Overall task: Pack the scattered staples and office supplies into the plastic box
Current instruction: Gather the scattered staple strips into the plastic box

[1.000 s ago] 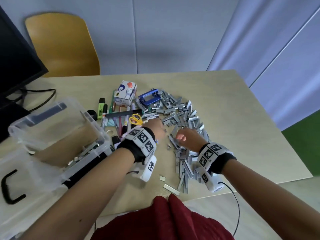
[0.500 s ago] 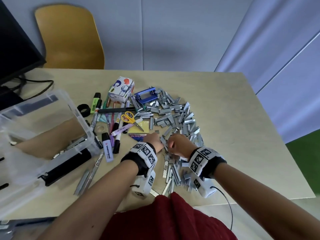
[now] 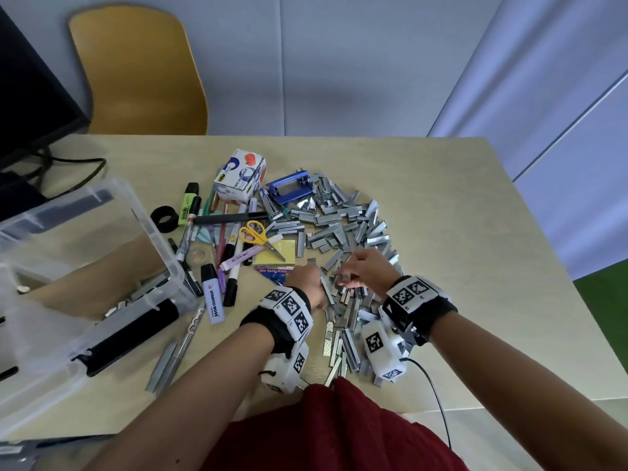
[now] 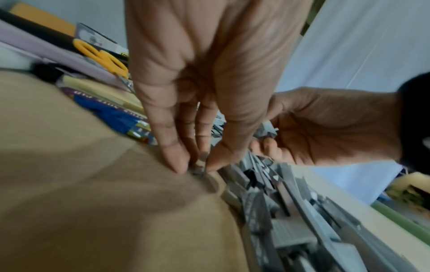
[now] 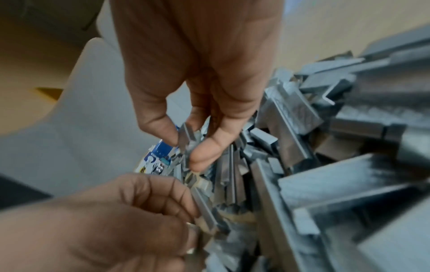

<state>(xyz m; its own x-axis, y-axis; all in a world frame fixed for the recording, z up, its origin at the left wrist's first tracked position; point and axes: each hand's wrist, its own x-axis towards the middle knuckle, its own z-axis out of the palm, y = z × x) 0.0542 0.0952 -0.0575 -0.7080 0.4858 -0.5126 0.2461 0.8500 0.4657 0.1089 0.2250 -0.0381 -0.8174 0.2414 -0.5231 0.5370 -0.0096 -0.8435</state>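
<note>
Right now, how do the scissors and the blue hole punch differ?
The scissors have yellow handles and lie flat across the yellow sticky notes; the blue hole punch is boxy and sits farther back, beside the staple pile. Neither is touched by the hands.

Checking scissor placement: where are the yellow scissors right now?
Head view: the yellow scissors lie left of the staple pile, blades across the yellow sticky note pad, beyond the left hand.

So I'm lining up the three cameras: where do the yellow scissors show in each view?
Head: yellow scissors left of centre, lying on the pens and the sticky notes.
Left wrist: upper left, beside the left hand.
Right wrist: not in it.
Shared landmark: the staple pile.
</note>
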